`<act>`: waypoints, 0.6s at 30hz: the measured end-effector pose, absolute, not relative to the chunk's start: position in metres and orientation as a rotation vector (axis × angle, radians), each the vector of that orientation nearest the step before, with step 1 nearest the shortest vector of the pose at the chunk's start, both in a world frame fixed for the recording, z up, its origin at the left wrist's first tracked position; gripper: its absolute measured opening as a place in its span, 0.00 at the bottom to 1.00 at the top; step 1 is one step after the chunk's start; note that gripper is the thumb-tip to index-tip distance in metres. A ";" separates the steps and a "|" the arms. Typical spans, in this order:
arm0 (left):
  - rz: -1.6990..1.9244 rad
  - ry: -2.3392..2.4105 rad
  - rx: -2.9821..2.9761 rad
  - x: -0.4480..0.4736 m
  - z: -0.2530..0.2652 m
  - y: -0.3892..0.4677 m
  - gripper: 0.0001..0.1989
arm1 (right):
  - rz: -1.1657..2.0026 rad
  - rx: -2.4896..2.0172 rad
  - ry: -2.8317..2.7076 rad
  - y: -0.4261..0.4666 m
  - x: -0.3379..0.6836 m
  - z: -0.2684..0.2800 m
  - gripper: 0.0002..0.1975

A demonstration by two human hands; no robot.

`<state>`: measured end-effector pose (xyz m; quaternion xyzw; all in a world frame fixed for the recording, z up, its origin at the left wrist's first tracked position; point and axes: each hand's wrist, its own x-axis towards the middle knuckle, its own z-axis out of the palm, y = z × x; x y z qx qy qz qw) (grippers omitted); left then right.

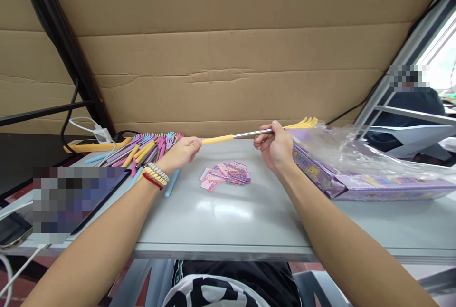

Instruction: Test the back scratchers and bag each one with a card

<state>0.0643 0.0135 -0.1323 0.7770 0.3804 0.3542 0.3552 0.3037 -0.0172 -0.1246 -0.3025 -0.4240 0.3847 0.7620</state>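
At the near edge, a black-and-white patterned cloth (213,292) and black trousers (265,278) show below the smooth light-grey tabletop (231,228). On the left of the table lies a dark-edged flat-screen device (99,197), its display blurred out.

Farther in, a loose heap of small pink-and-purple printed cards (228,174) lies mid-table, between the forearms. A light-blue flat handle (173,183) lies by the left wrist, which wears pale beaded bracelets (158,172) and a red band (153,181).

Beyond the cards, a slim back scratcher with yellow grip, silver metal rod and yellow claw (245,135) is held nearly level above the table. The left hand (181,152) is closed around its grip end; the right hand (278,148) has its fingers curled onto the rod just below the claw, which points right.

Left of it lies a pile of multicoloured back scratchers (142,150); to the right sits a purple printed cardboard box (392,189) with clear crinkled plastic (356,148) over it.

Behind stands a brown creased cardboard panel (231,50); at far right, a person in dark clothing (415,105) is seated.
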 end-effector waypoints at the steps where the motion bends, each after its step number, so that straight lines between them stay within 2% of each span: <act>1: 0.842 0.919 1.957 0.068 -0.134 0.011 0.21 | 0.852 -0.647 -0.983 -0.018 0.301 -0.127 0.17; 7: 0.478 0.777 2.096 0.102 -0.149 -0.018 0.24 | 0.890 -0.682 -1.229 -0.022 0.292 -0.131 0.20; 11: 0.502 0.895 2.309 0.108 -0.145 -0.023 0.23 | 0.943 -0.638 -1.098 -0.022 0.314 -0.115 0.16; 18: 0.585 1.040 2.714 0.113 -0.140 -0.030 0.25 | 1.116 -0.369 -0.608 -0.030 0.338 -0.099 0.20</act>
